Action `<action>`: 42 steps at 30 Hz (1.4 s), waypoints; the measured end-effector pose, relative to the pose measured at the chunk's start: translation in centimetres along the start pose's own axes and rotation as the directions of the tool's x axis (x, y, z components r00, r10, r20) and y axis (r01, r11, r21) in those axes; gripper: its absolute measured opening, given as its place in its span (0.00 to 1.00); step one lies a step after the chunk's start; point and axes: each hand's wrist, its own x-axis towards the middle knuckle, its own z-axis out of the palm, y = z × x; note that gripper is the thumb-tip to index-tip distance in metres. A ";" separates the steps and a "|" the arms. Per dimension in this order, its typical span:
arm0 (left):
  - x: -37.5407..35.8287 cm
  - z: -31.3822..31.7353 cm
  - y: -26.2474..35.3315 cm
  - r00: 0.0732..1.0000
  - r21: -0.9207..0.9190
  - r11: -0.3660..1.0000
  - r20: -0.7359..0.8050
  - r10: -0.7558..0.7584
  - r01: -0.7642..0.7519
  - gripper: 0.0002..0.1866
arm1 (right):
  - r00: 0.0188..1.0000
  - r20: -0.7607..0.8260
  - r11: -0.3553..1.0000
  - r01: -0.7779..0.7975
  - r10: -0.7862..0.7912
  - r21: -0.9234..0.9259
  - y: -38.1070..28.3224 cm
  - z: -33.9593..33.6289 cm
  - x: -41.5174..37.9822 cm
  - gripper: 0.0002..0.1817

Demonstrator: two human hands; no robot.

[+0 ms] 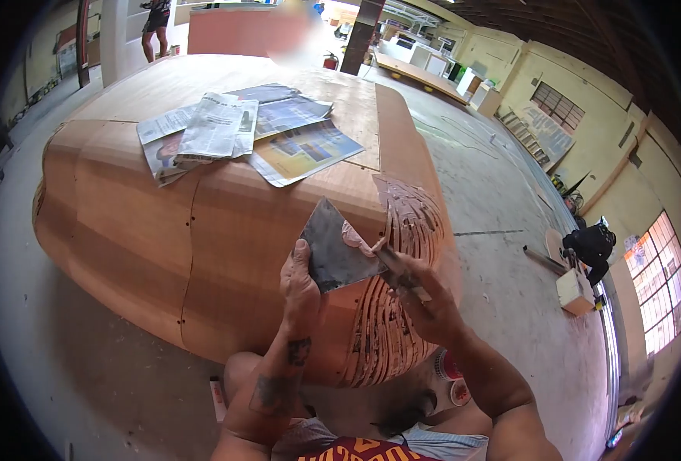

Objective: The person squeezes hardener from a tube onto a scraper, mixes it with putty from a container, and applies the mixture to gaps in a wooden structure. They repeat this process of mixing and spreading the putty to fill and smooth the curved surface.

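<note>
My left hand [302,283] holds a dark, flat square plate [334,257] by its left edge, thumb on top. Pink putty [356,237] lies on the plate's right part. In my right hand [425,303] is a putty knife [399,269], its blade end touching the putty at the plate's right edge. Both hands are in front of a large, curved wooden form [256,223]. Beneath and beside my right hand, the form's ridged, layered corner [386,330] has pinkish putty smeared over its upper part.
Newspapers [217,127] lie on top of the form. A red container [448,366] and a round lid [460,393] are on the floor near my right forearm. Right, a black bag [591,244] and a pale box [574,293]. A person [156,27] stands far left.
</note>
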 end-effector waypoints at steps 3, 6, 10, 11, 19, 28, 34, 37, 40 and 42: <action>-0.3 0.1 0.6 0.999 0.004 1.000 0.035 0.017 -0.017 0.22 | 0.968 0.213 0.940 0.189 -0.130 -0.285 0.7 -0.5 -0.1 0.28; -0.5 0.6 1.3 0.996 0.045 0.998 0.072 0.048 -0.051 0.22 | 0.980 0.188 0.938 0.129 -0.070 -0.321 0.8 -1.3 -0.8 0.28; -0.4 -0.2 1.0 0.978 0.223 0.952 0.043 0.206 -0.210 0.22 | 0.906 -0.019 0.765 -0.346 0.423 0.544 0.0 -2.5 -3.1 0.23; -0.4 -0.4 0.9 0.966 0.320 0.912 0.047 0.255 -0.257 0.21 | 0.901 0.006 0.713 -0.348 0.435 0.608 0.1 -2.1 -3.6 0.22; -2.8 0.7 -0.8 0.933 0.468 0.812 0.252 0.255 -0.349 0.19 | 0.851 0.124 0.414 -0.370 0.510 0.832 2.4 0.9 -5.4 0.21; -4.3 1.2 -3.0 0.869 0.720 0.501 0.468 0.163 -0.481 0.15 | 0.828 0.070 0.307 -0.284 0.556 0.908 2.4 -0.7 -4.0 0.18; -3.9 1.2 -2.1 0.876 0.776 0.433 0.475 0.078 -0.459 0.15 | 0.934 -0.090 0.813 -0.251 0.346 0.525 1.3 -7.1 2.1 0.19; -2.6 0.5 -2.3 0.918 0.754 0.528 0.358 0.170 -0.391 0.17 | 0.991 -0.136 0.910 -0.061 0.005 -0.410 1.6 -8.9 6.6 0.21; -1.3 0.1 -1.3 0.935 0.712 0.606 0.247 0.256 -0.354 0.18 | 1.000 0.008 0.763 -0.004 0.011 -0.647 2.9 -7.7 10.2 0.22; -0.8 0.1 -0.3 0.938 0.691 0.638 0.198 0.284 -0.339 0.19 | 0.996 0.090 0.647 0.054 0.023 -0.761 4.4 -6.7 11.7 0.23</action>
